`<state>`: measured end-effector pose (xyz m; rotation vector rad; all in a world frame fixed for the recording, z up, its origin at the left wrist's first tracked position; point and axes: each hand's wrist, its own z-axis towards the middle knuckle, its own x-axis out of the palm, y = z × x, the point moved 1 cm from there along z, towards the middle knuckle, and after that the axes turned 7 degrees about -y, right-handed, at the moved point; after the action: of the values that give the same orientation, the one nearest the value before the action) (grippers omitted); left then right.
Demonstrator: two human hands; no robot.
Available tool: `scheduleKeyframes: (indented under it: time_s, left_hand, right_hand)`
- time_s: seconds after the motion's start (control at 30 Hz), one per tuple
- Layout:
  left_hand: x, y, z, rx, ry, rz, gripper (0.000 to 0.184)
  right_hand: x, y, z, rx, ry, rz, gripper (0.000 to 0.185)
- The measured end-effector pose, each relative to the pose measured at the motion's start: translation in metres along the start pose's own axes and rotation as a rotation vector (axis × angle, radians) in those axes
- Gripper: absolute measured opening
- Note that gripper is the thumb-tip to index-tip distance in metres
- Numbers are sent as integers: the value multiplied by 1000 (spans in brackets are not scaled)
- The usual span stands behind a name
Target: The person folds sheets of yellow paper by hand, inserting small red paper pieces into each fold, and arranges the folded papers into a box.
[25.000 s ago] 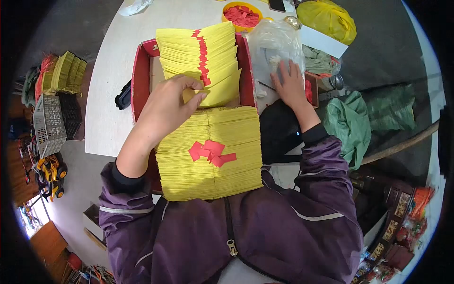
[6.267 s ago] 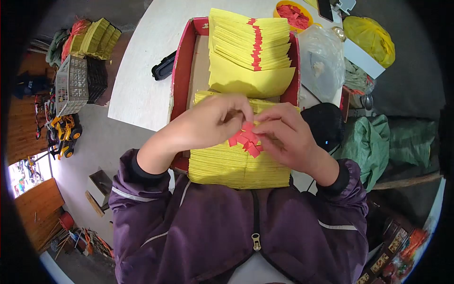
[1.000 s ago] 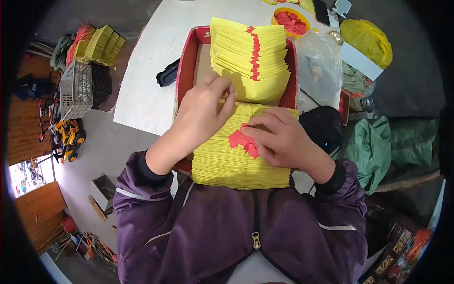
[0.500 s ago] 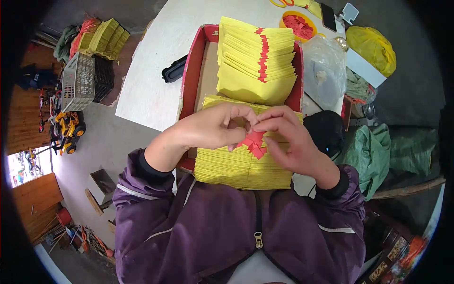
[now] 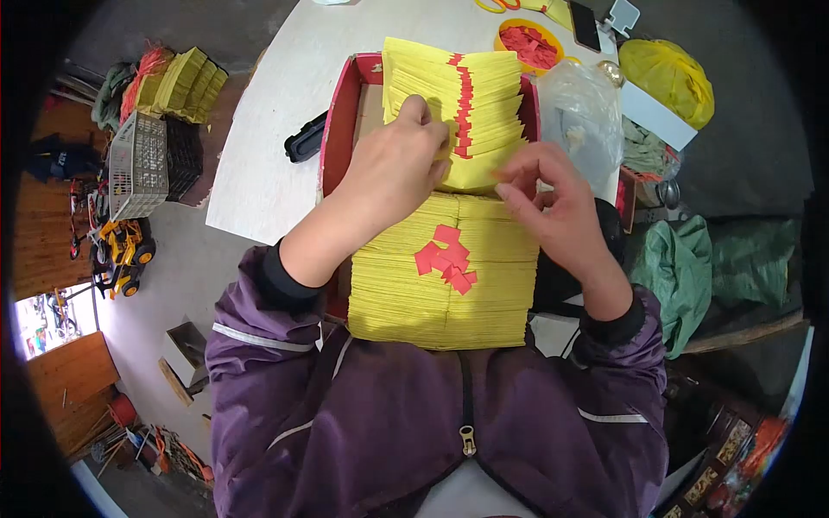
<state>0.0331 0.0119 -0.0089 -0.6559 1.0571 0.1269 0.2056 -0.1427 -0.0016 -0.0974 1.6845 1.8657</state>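
A fanned stack of yellow paper sheets [image 5: 492, 99] with a line of red paper slips [image 5: 465, 104] down its middle lies in the far part of the box. My left hand [image 5: 389, 168] is over the left side of this stack, fingers curled; whatever they hold is hidden. At the stack's near right corner, my right hand [image 5: 561, 203] has thumb and forefinger closing on a yellow sheet's edge, with blurred tips. Nearer me stands a tightly packed block of yellow paper [image 5: 397, 302], and a small heap of loose red slips [image 5: 447, 256] rests on it.
The red-edged box [image 5: 332, 129] stands on a white table [image 5: 268, 155]. A black case [image 5: 304, 138] lies to its left. At the right are an orange bowl of red slips [image 5: 528, 47], a clear plastic bag [image 5: 580, 116] and a phone [image 5: 585, 26].
Both hands have left the loose red slips and moved away to the fanned stack, the left one to its left side and the right one to its near right corner. The heap is now uncovered.
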Motion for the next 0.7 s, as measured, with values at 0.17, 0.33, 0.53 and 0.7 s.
scheduleKeyframes:
  time_s: [0.17, 0.33, 0.53, 0.7]
  left_hand:
    - [2, -2, 0, -61, 61, -15, 20]
    - [6, 0, 3, -234, 228, -268, 21]
    - [23, 4, 1, -248, 300, -384, 23]
    - [26, 4, -1, -214, 271, -472, 21]
  right_hand:
    - [-5, -11, 21, 70, -33, 49, 9]
    - [-4, -17, 36, 203, 48, 79, 7]
    - [-1, -13, 42, 202, 172, -8, 11]
    - [5, -4, 44, 263, 245, -89, 11]
